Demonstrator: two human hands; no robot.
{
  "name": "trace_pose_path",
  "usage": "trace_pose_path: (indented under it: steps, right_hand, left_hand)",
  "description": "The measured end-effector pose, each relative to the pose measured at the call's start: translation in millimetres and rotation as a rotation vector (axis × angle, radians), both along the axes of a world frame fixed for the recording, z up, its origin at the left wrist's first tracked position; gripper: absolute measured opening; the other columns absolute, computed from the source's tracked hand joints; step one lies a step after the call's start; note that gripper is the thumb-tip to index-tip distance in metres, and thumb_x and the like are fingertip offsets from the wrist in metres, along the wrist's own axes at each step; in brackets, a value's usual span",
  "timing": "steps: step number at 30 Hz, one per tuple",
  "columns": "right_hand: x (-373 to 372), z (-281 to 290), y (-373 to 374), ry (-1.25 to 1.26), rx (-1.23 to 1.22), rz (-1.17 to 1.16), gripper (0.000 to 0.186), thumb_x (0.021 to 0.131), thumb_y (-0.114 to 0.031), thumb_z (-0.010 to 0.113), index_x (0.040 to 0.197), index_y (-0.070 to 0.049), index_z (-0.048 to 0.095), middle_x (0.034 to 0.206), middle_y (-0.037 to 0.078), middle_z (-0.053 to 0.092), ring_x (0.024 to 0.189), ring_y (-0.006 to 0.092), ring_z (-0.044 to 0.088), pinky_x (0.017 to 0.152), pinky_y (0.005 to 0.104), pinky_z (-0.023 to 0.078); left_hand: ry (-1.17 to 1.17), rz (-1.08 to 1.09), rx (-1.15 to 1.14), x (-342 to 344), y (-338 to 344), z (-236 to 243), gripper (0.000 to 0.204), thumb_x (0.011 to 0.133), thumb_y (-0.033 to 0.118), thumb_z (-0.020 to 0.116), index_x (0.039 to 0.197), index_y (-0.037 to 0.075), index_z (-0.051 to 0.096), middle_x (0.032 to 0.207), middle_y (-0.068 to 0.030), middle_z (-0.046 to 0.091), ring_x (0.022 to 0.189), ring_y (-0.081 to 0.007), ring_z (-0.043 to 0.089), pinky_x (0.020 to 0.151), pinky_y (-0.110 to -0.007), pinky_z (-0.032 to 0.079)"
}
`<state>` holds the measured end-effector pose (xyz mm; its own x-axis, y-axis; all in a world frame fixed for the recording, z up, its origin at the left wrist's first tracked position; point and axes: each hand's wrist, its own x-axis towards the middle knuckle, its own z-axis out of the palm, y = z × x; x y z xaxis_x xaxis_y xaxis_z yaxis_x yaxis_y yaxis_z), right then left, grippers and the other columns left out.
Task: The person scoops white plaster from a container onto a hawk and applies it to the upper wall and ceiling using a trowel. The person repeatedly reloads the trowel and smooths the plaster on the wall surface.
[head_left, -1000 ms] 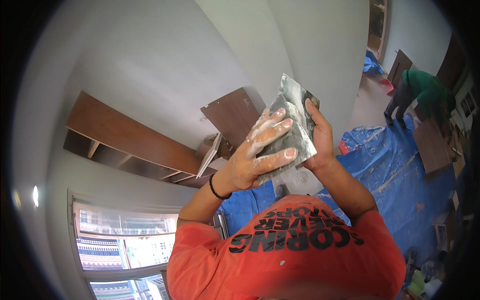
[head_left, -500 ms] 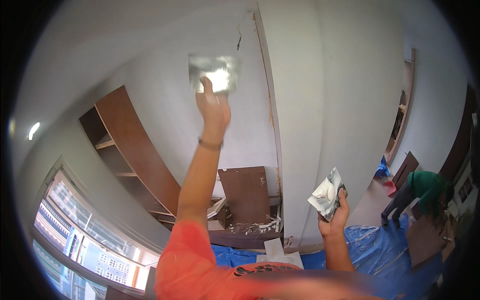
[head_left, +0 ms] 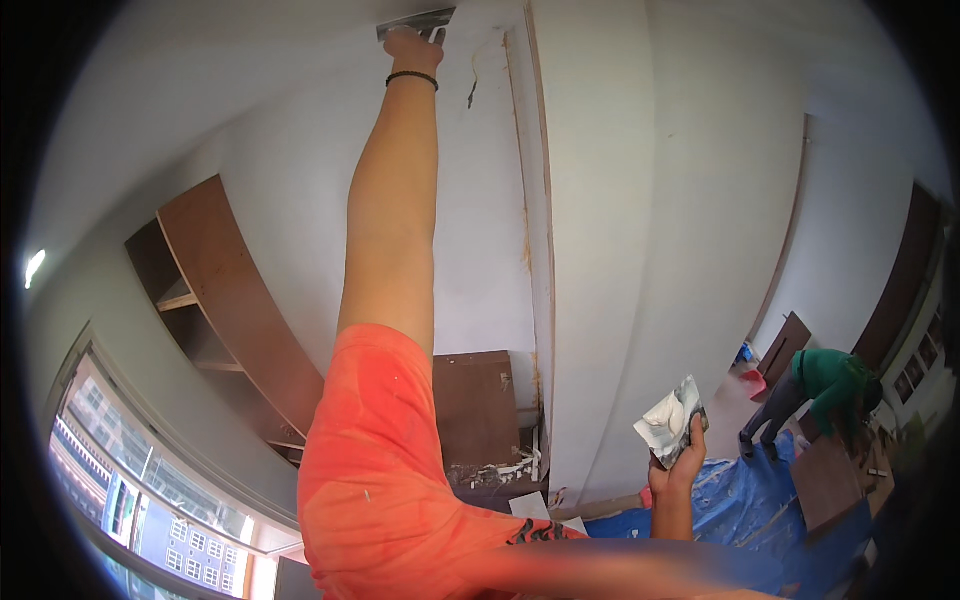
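My left arm reaches up high, and my left hand (head_left: 413,48) is closed around a wide flat putty blade (head_left: 420,20). The blade is tilted at the upper part of the white wall (head_left: 465,220); I cannot tell whether its edge touches the surface. Lower on the right, my right hand (head_left: 682,468) grips a thin metal putty plate (head_left: 655,455) by its edge, thumb along its side. A mound of white putty (head_left: 677,415) lies on the plate. A loose wire (head_left: 471,95) hangs from the wall right of the blade.
A brown shelf unit (head_left: 240,290) stands left, above a window (head_left: 150,480). Brown panels (head_left: 475,405) and debris lie below the wall. A pale column (head_left: 600,250) juts out at centre right. Blue sheeting (head_left: 735,510) covers the floor, where a person in green (head_left: 835,385) bends over boards.
My left hand has moved up the wall with the putty blade, which now shows nearly edge-on. My right hand with the plate sits slightly lower and further right; the view has shifted a little.
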<state>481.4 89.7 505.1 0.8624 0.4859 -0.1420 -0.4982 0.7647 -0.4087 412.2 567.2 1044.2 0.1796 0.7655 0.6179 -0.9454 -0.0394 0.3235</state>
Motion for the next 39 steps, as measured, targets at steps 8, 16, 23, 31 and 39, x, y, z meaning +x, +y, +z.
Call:
trace_pose_path:
  steps: [8, 16, 23, 31, 39]
  right_hand:
    - [3, 0, -5, -0.046, 0.0, 0.006, 0.042, 0.104, -0.035, 0.055, 0.137, -0.008, 0.056, 0.13, 0.007, 0.065, 0.115, 0.0229, 0.066, 0.094, 0.0388, 0.057]
    - [6, 10, -13, -0.06, 0.001, 0.121, 0.041, 0.104, -0.035, 0.056, 0.135, -0.009, 0.057, 0.128, 0.005, 0.067, 0.111, 0.0218, 0.068, 0.091, 0.0378, 0.06]
    - [9, 16, -27, -0.092, 0.008, 0.25, 0.042, 0.106, -0.034, 0.052, 0.139, -0.007, 0.054, 0.132, 0.007, 0.063, 0.118, 0.0227, 0.064, 0.098, 0.039, 0.055]
    - [1, 28, -26, -0.079, 0.029, 0.442, 0.043, 0.107, -0.033, 0.051, 0.14, -0.006, 0.052, 0.135, 0.008, 0.062, 0.12, 0.0239, 0.063, 0.101, 0.0405, 0.053]
    - [5, 27, -26, -0.048, 0.021, 0.397, 0.039, 0.106, -0.032, 0.054, 0.135, -0.007, 0.056, 0.126, 0.007, 0.066, 0.112, 0.0224, 0.068, 0.094, 0.0391, 0.058]
  left_hand:
    - [0.027, 0.019, 0.107, -22, 4, 16, 0.046, 0.107, 0.028, 0.027, 0.144, 0.005, 0.041, 0.144, -0.0155, 0.048, 0.124, -0.0358, 0.054, 0.112, -0.06, 0.037]
    - [0.155, 0.064, 0.362, -77, -53, 12, 0.046, 0.101, 0.035, 0.031, 0.135, 0.02, 0.057, 0.133, -0.0044, 0.064, 0.127, -0.0244, 0.055, 0.109, -0.053, 0.031]
    - [0.092, 0.183, 0.356, -134, -178, 4, 0.043, 0.103, 0.034, 0.033, 0.136, 0.014, 0.053, 0.137, -0.0072, 0.059, 0.125, -0.0274, 0.057, 0.11, -0.05, 0.031]
    - [-0.064, 0.376, 0.354, -209, -380, 1, 0.047, 0.106, 0.02, 0.04, 0.139, -0.013, 0.033, 0.139, -0.0275, 0.047, 0.133, -0.0328, 0.048, 0.114, -0.05, 0.028]
    - [-0.181, 0.751, 0.549, -179, -382, -74, 0.042, 0.106, 0.017, 0.042, 0.136, -0.012, 0.042, 0.133, -0.0235, 0.054, 0.127, -0.0325, 0.052, 0.114, -0.048, 0.037]
